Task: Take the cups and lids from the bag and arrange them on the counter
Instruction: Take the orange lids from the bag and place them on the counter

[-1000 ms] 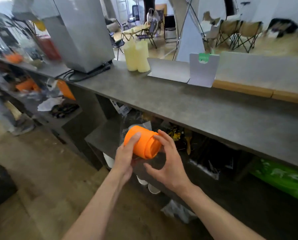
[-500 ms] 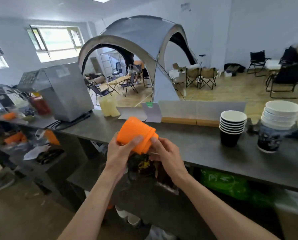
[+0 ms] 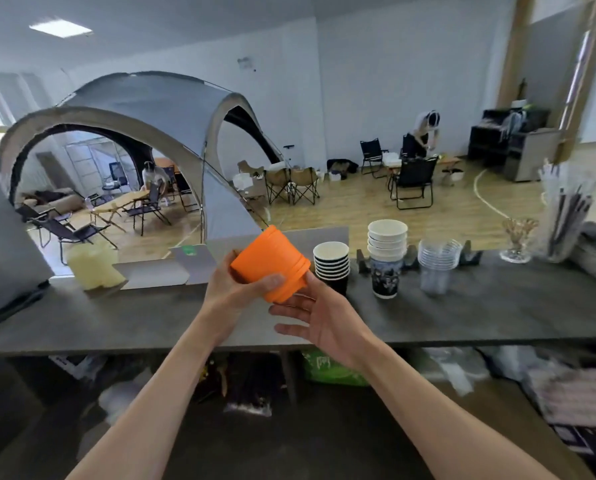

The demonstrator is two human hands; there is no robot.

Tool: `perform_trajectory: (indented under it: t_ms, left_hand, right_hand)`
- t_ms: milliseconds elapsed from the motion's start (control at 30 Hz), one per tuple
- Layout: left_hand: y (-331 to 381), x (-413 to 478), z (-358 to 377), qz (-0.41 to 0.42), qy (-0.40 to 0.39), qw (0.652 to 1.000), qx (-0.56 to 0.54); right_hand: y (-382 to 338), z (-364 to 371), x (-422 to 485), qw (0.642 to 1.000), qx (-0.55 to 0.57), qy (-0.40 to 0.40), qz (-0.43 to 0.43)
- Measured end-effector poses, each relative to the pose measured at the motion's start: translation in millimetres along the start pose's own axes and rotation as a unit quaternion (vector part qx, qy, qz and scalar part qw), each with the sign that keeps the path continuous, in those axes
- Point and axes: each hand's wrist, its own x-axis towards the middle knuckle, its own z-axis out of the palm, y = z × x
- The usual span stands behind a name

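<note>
A grey counter runs across a big hall, with a dome tent and folding chairs behind it. A second ago we were bent toward the shelf under the counter, the orange stack low against it; half a second ago it had come up level with the counter edge. Now we stand upright and the stack of orange cups hangs above the counter, tilted, rims toward the lower right. We judge the fetching done for this stack; what is left is to set it down.

Our left hand holds the stack, thumb across the near side and fingers wrapped behind. Our right hand is open, palm up, fingers spread just under the rim end; its thumb seems to touch the rim. The stack is clear of the counter and sits just left of the black paper cups. Farther right stand the white bowl stack and the clear plastic cups.
</note>
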Motion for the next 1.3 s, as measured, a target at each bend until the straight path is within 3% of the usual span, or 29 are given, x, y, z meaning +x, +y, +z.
perform_trajectory:
  t_ms: [333,533,667,900,1033,1300]
  left_hand:
    - [-2,15,107,0.022,-0.128,0.991,-0.005]
    - [-12,37,180,0.017,-0.204,0.979,0.007]
    - [-24,49,236,0.024,-0.217,0.976,0.022]
    - [-45,56,345,0.101,-0.222,0.966,0.091]
    - [-63,56,397,0.078,-0.229,0.966,0.094]
    - [-115,55,460,0.018,-0.222,0.971,0.082]
  right_hand:
    - [-37,-72,-49,0.995,0.064,0.070,-0.015]
    - [-67,-140,-78,0.987,-0.015,0.159,-0.027]
    - [-105,-190,-96,0.966,-0.040,0.239,-0.087]
    - [-161,-279,-123,0.972,-0.090,0.203,-0.080]
    - [-169,-319,-128,0.933,-0.251,0.253,-0.059]
    - [-163,-388,-116,0.875,-0.349,0.335,-0.028]
